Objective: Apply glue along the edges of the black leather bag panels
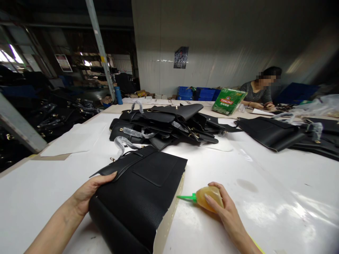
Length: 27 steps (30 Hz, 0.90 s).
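A black leather handbag (143, 190) lies tilted on the white tabletop in front of me, its pale beige inner edge (171, 215) facing right. My left hand (88, 192) grips the bag's left side, thumb on top and fingers hidden beneath. Clear plastic wraps the handle (122, 144) at its far end. In my right hand (221, 204) is a squeeze bottle (210, 198) of amber liquid, held on its side. Its green nozzle (186, 197) points left, with the tip at or very near the bag's beige edge; whether they touch I cannot tell.
Beyond the bag is a pile of black handbags (164, 123), with more black pieces (272, 132) to the right. A green Tsingtao packet (228, 101) stands behind them. A co-worker (258, 91) sits at the far right. A metal post (102, 49) rises at the table's left edge.
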{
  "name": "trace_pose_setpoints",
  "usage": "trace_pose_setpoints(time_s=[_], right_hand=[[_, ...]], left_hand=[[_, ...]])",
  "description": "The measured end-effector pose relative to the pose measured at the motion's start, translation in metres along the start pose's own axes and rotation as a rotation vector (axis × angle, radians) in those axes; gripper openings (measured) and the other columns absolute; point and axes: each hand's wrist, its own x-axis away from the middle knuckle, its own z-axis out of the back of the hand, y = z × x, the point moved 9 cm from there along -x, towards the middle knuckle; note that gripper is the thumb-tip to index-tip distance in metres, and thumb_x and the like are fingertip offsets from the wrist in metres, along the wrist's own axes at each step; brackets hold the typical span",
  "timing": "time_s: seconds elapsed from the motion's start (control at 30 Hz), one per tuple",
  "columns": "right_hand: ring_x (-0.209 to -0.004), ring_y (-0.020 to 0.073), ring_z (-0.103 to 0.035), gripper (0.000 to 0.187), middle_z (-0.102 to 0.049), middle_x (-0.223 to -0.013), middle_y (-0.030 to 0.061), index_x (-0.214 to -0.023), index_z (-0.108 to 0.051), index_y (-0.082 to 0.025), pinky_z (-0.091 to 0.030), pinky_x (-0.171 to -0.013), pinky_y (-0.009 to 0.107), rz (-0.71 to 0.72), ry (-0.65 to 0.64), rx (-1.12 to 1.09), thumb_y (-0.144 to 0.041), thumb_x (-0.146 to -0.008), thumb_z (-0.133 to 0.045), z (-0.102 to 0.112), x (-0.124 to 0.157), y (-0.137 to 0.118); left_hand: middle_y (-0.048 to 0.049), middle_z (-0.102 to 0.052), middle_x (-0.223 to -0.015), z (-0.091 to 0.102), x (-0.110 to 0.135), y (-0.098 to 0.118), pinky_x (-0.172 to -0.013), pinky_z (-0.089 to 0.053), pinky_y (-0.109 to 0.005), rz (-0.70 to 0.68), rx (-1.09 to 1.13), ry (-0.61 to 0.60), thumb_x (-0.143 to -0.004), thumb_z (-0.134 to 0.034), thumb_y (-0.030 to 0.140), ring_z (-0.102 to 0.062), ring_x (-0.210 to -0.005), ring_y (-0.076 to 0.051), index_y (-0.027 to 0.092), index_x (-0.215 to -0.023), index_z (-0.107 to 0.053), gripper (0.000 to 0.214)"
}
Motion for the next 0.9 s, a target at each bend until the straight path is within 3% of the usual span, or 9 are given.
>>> trace_pose_setpoints(time_s=[0.13, 0.3, 0.43, 0.73, 0.9], right_hand=[[-0.078, 0.023, -0.062, 0.046, -0.063, -0.087, -0.0021, -0.108, -0.043, -0.03, -0.049, -0.072, 0.032, -0.031, -0.147, -0.076, -0.056, -0.075, -0.061, -0.022, 0.019, 0.0], [-0.084, 0.0248, -0.062, 0.048, -0.064, -0.091, -0.0002, -0.108, -0.046, -0.028, -0.048, -0.076, 0.033, -0.039, -0.008, 0.005, -0.056, -0.073, -0.062, -0.01, 0.021, 0.001], [-0.078, 0.0229, -0.062, 0.044, -0.064, -0.088, -0.0011, -0.106, -0.047, -0.028, -0.049, -0.071, 0.031, -0.005, -0.106, -0.068, -0.055, -0.074, -0.062, -0.017, 0.021, -0.003], [-0.083, 0.0224, -0.058, 0.043, -0.058, -0.094, 0.0, -0.109, -0.047, -0.027, -0.046, -0.076, 0.032, 0.121, 0.093, 0.011, -0.053, -0.077, -0.062, 0.027, -0.05, -0.006], [-0.082, 0.0215, -0.058, 0.041, -0.057, -0.096, -0.0003, -0.109, -0.047, -0.029, -0.045, -0.075, 0.032, 0.127, 0.048, 0.018, -0.051, -0.078, -0.063, 0.024, -0.05, -0.003]], left_hand=[[-0.0234, -0.073, -0.083, 0.0, 0.0, 0.0, -0.077, -0.057, -0.043, -0.011, 0.01, -0.005, -0.078, -0.065, 0.012, -0.071, -0.074, -0.031, -0.004, -0.101, -0.066, 0.028], [-0.024, -0.072, -0.083, -0.004, 0.001, 0.0, -0.076, -0.057, -0.045, -0.012, 0.011, 0.013, -0.077, -0.065, 0.011, -0.071, -0.073, -0.032, -0.003, -0.099, -0.066, 0.026], [-0.0256, -0.072, -0.084, -0.003, 0.001, 0.001, -0.077, -0.057, -0.045, -0.008, 0.01, 0.019, -0.078, -0.064, 0.013, -0.07, -0.074, -0.033, -0.005, -0.096, -0.067, 0.026], [-0.0258, -0.072, -0.086, 0.004, -0.003, -0.002, -0.081, -0.056, -0.046, 0.018, 0.011, 0.051, -0.075, -0.068, 0.011, -0.07, -0.08, -0.034, -0.007, -0.107, -0.062, 0.037], [-0.0278, -0.071, -0.087, 0.002, -0.002, 0.001, -0.08, -0.056, -0.047, -0.001, 0.024, 0.055, -0.074, -0.069, 0.009, -0.069, -0.083, -0.036, -0.009, -0.108, -0.061, 0.039]])
